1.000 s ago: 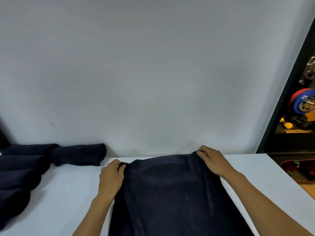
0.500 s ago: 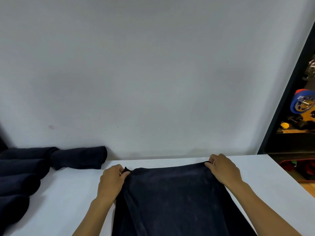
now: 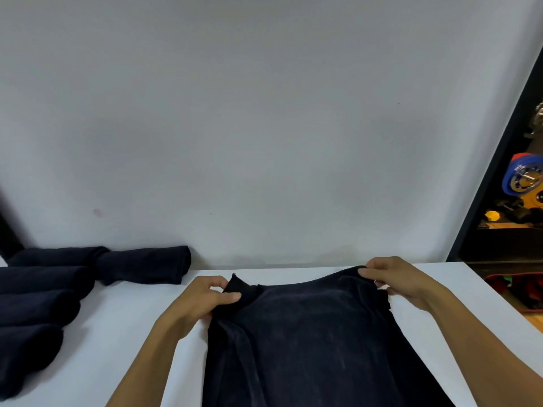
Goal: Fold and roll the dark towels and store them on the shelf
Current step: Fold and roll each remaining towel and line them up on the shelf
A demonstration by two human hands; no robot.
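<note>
From where I stand, the dark towel [image 3: 308, 342] lies on the white bench [image 3: 117, 333] at 6 o'clock. It runs out of view at the near side, and its far edge is lifted a little between the two hands. The left hand [image 3: 202, 298] pinches the far-left corner between thumb and fingers — that corner pokes up in a small peak — while the right hand [image 3: 393, 282] has its fingers curled over the far-right corner. The edge between them dips in a shallow curve, so I'd judge the cloth is slack and the fold only just begun. To do it well, draw the hands gently apart until that edge runs straight and hold both corners at one height. Then carry them together toward 6 o'clock and lay them square on the near end. A crooked fold now would likely give a lopsided roll. Smooth the creases along the left side before rolling. The rolled towels [image 3: 141, 264] sit well apart at 9 o'clock against the wall — a fair guide for the width to aim at.
</note>
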